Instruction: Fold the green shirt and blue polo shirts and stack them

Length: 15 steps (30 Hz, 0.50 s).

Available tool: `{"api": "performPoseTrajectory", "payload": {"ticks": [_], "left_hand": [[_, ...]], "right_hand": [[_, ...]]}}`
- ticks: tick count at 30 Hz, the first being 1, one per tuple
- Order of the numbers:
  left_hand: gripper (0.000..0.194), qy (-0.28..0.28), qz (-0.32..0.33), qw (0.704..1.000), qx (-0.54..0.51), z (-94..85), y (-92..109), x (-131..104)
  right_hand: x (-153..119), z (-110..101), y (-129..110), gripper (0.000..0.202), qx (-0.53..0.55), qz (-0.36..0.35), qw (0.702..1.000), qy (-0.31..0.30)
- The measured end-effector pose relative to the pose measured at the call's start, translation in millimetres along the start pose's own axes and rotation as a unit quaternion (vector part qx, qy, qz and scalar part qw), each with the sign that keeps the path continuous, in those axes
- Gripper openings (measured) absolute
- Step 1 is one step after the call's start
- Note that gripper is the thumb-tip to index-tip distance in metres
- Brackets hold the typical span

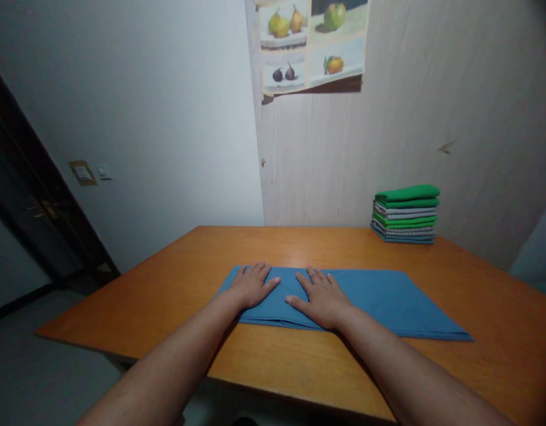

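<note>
A blue cloth (379,299), folded into a long flat strip, lies across the middle of the wooden table. Its layered edge faces me, with a slight gap between layers near the left. My left hand (252,285) rests flat on the cloth's left end, fingers spread and pointing away. Just to its right, my right hand (320,297) also lies palm down on the cloth, thumb stretched towards the left hand. Neither hand grips the fabric. The cloth's far left corner is partly covered by the left hand and forearm.
Toward the back right of the wooden table (166,278) stands a stack of folded cloths (406,214) in green, grey, checked and blue. Behind the table is a wall with a fruit picture poster (312,47). A dark door (37,177) is at far left.
</note>
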<state>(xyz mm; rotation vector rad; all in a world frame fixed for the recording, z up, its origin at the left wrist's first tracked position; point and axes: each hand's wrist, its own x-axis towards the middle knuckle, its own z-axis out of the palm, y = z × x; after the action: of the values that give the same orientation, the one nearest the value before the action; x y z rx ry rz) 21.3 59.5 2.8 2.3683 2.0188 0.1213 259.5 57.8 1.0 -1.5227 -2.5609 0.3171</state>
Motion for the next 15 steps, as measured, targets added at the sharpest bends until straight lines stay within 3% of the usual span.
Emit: {"api": "performPoseTrajectory", "payload": {"ticks": [9,15], "left_hand": [[0.044,0.067,-0.136,0.981,-0.122,-23.3,-74,19],[0.023,0.017,-0.184,0.947,-0.262,-25.2,-90,28]], "right_hand": [[-1,0,1,0.103,0.006,-0.002,1.0,-0.003],[-1,1,2,0.099,-0.008,0.004,1.0,0.001]]}}
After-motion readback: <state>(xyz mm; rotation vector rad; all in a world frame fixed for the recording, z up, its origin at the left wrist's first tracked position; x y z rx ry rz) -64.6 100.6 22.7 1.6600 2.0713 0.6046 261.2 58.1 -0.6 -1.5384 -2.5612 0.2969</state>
